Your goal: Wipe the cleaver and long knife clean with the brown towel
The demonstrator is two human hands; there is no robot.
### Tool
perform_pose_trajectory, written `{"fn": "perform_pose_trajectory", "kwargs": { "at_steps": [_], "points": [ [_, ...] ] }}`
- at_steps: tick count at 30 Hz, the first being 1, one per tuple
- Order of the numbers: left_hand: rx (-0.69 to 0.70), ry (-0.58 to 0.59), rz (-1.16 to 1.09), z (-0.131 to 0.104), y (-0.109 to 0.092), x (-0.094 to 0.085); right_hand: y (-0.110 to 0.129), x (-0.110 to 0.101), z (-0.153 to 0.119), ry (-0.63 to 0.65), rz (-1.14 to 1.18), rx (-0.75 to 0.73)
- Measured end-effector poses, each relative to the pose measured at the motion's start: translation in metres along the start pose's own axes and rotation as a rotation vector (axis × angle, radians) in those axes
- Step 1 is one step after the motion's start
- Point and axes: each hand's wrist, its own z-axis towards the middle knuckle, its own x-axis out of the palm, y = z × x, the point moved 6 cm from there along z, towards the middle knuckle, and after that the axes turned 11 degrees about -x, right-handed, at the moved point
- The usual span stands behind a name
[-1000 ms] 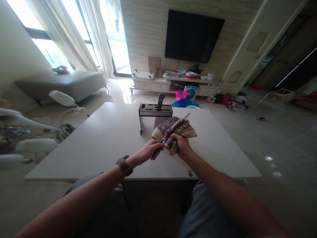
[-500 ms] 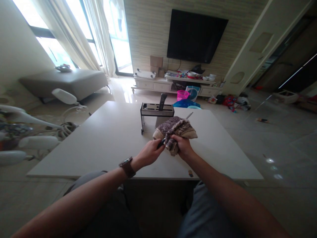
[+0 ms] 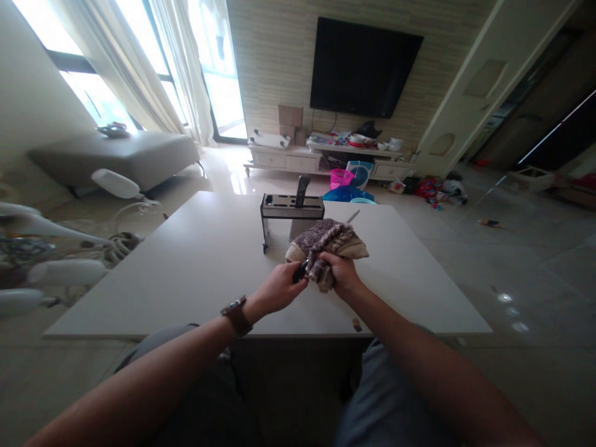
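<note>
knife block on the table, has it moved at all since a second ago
No. The knife block stands at the same spot near the table's far edge, just behind the cloth; only the camera shifted.

L hand [image 3: 279,288] & R hand [image 3: 342,273] clenched, arms fwd.

Knife block [image 3: 291,214] stands just behind the hands — table [image 3: 186,267] bare either side.

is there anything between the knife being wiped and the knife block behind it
Nothing visible does. The left hand holds the knife by its handle, the right hand wraps the towel around the blade, and the knife block stands just behind on the table.
</note>
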Motion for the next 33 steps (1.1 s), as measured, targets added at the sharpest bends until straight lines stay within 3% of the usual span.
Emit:
{"fn": "perform_pose_trajectory", "kwargs": {
  "at_steps": [12, 22, 30, 33],
  "points": [
    [-0.028, 0.017, -0.025, -0.001, -0.005, -0.001, 0.017, -0.008, 0.022, -0.021, 0.033, -0.062],
    [-0.070, 0.059, -0.010, -0.003, -0.007, 0.003, 0.053, -0.036, 0.061, -0.147, 0.097, -0.145],
    [-0.086, 0.084, 0.003, -0.005, -0.008, 0.004, 0.059, -0.063, 0.088, -0.180, 0.047, -0.147],
    [-0.094, 0.081, 0.016, -0.006, -0.008, 0.004, 0.060, -0.070, 0.094, -0.135, 0.011, -0.179]
  ]
}}
